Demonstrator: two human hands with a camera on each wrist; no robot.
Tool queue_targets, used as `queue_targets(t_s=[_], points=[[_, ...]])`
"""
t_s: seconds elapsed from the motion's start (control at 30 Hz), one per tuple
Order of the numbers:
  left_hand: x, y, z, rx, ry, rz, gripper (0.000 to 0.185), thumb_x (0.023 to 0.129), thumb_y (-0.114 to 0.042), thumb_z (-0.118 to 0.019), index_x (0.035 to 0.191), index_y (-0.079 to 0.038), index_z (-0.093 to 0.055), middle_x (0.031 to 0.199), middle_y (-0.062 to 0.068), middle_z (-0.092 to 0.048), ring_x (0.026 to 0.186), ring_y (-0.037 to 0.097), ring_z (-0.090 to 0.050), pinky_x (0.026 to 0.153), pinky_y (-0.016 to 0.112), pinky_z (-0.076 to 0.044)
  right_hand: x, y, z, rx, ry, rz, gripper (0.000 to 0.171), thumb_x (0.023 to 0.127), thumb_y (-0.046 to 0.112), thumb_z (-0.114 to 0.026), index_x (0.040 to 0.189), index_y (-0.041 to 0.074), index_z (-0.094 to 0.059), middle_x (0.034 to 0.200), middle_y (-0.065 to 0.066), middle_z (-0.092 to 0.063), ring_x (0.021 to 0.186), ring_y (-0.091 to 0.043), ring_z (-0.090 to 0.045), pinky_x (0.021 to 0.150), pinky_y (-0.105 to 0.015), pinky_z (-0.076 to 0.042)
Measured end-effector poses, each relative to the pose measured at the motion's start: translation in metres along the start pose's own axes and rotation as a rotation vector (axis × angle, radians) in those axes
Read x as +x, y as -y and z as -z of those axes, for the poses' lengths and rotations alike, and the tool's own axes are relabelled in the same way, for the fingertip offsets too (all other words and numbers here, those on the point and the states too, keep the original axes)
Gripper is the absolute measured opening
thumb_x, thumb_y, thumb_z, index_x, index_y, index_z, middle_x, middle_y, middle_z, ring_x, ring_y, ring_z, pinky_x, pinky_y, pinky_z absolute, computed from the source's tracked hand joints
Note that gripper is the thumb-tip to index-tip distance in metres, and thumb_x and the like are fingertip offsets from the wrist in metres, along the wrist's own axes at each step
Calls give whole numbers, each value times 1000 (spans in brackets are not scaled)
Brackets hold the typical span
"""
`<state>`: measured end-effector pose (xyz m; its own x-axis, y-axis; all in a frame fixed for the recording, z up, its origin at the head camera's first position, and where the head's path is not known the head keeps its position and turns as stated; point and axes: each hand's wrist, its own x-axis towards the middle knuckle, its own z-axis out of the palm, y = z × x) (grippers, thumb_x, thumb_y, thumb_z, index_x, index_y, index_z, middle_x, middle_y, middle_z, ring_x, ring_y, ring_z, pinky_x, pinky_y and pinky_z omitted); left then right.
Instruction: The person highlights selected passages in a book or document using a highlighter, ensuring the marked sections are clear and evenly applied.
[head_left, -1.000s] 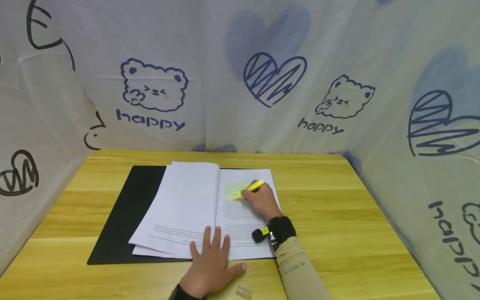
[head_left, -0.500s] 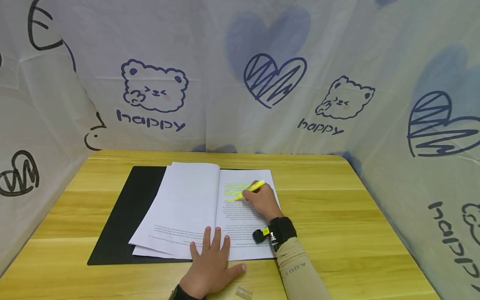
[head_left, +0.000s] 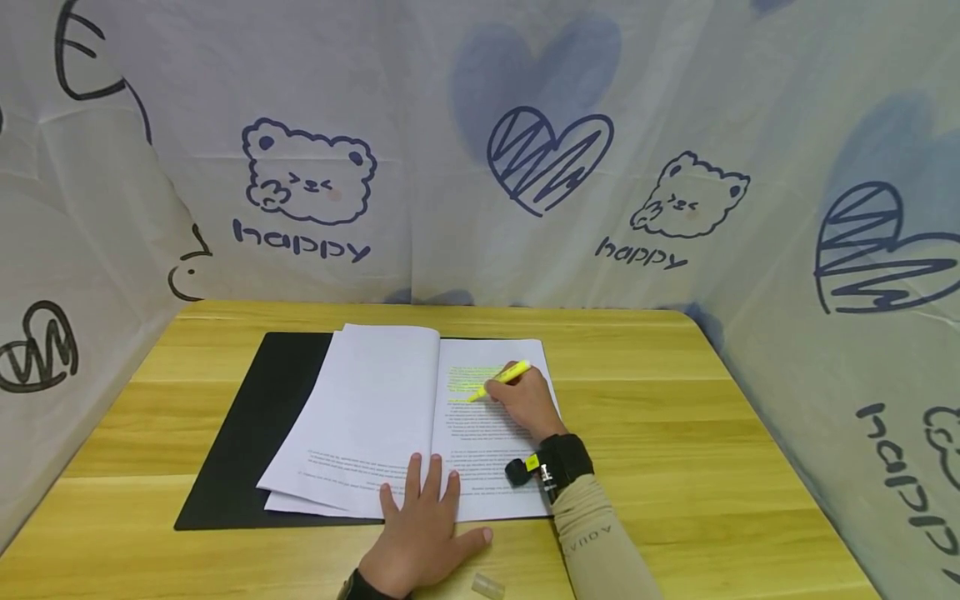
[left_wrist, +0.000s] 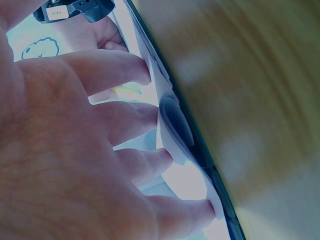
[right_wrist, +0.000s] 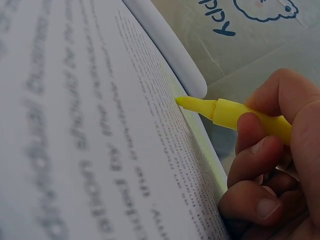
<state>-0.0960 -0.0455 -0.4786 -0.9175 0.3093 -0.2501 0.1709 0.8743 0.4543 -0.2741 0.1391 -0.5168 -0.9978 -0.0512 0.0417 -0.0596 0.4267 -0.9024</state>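
An open stack of printed pages [head_left: 390, 417] lies on a black folder [head_left: 247, 425] on the wooden table [head_left: 675, 433]. My right hand [head_left: 525, 402] grips a yellow highlighter [head_left: 501, 379] [right_wrist: 240, 115], its tip touching the right page among yellow-marked lines [head_left: 472, 377]. The printed text [right_wrist: 150, 130] runs under the tip. My left hand [head_left: 422, 533] lies flat with straight fingers [left_wrist: 125, 75] pressing the pages' near edge [left_wrist: 175, 130].
A clear highlighter cap [head_left: 487, 586] lies on the table by the near edge, right of my left hand. White cloth printed with bears and hearts [head_left: 525, 158] walls the table on three sides. A wrist camera strap [head_left: 558, 467] sits on my right wrist.
The highlighter and my right hand have crept slightly to the right along the line. The left hand has not moved.
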Motion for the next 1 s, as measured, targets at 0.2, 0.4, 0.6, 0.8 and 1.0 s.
queue_targets(t_s=[0.2, 0.4, 0.6, 0.8, 1.0], points=[[1, 1, -1, 7, 2, 1, 91, 94, -66, -61, 153, 2, -46, 166, 28, -22, 155, 51, -2, 108, 85, -6, 0, 0, -1, 7, -5, -8, 20, 87, 22, -75, 85, 8, -62, 72, -5, -61, 68, -21, -58, 65, -32, -45], [1, 2, -2, 9, -3, -4, 91, 94, -66, -60, 153, 2, -46, 166, 28, -22, 155, 50, -2, 108, 85, -6, 0, 0, -1, 12, -10, -39, 20, 87, 22, -74, 87, 8, -62, 75, -5, -60, 71, -22, -59, 68, -33, -46], [0, 1, -1, 0, 0, -5, 91, 94, -66, -60, 153, 3, -46, 167, 28, -22, 155, 50, -2, 108, 84, -6, 0, 1, -1, 14, -13, -43, 19, 86, 21, -74, 86, 7, -61, 74, -5, -60, 70, -21, -58, 67, -32, -45], [-1, 0, 1, -7, -2, -3, 91, 95, -65, -60, 153, 3, -46, 167, 28, -22, 155, 50, -2, 108, 84, -6, -1, 1, 1, -7, -16, -14, 19, 87, 20, -74, 83, 8, -60, 71, -4, -60, 67, -19, -56, 64, -31, -44], [0, 1, 0, -9, -4, -2, 91, 95, -65, -61, 153, 3, -46, 167, 28, -22, 155, 50, -2, 108, 84, -5, -2, 3, 2, 1, -12, -10, 19, 87, 19, -73, 82, 8, -59, 71, -3, -58, 66, -20, -54, 64, -31, -43]])
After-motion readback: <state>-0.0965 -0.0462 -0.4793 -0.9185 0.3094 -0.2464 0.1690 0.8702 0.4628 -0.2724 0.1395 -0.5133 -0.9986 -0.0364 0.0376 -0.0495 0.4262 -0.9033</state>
